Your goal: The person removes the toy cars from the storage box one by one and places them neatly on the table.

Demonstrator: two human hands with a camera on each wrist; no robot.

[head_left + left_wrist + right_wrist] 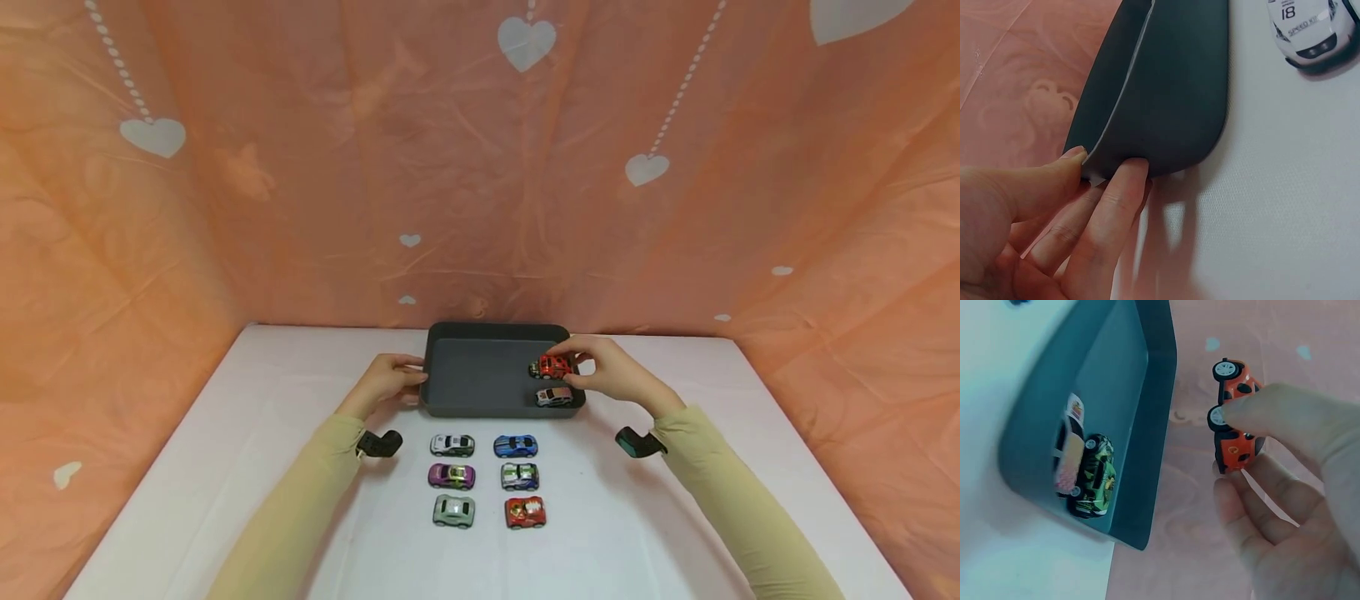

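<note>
At the left end of the dark grey tray [480, 375], my left hand [382, 383] pinches the rim, thumb [1054, 178] at the edge and fingers against the outer wall. My right hand [611, 371] grips a red toy car [1235, 450] with black spots by its sides, raised over the tray's right end. Two toy cars stand inside that end: a white and pink one [1070, 450] and a green and black patterned one [1096, 478]. From the head view, the green car is hidden by the held car and hand.
Two columns of toy cars stand in front of the tray: white [452, 446], purple [452, 476] and pale green [453, 511] at left; blue [516, 447], green-and-white [520, 476] and red [525, 512] at right. An orange curtain [480, 183] hangs behind the white table [630, 533].
</note>
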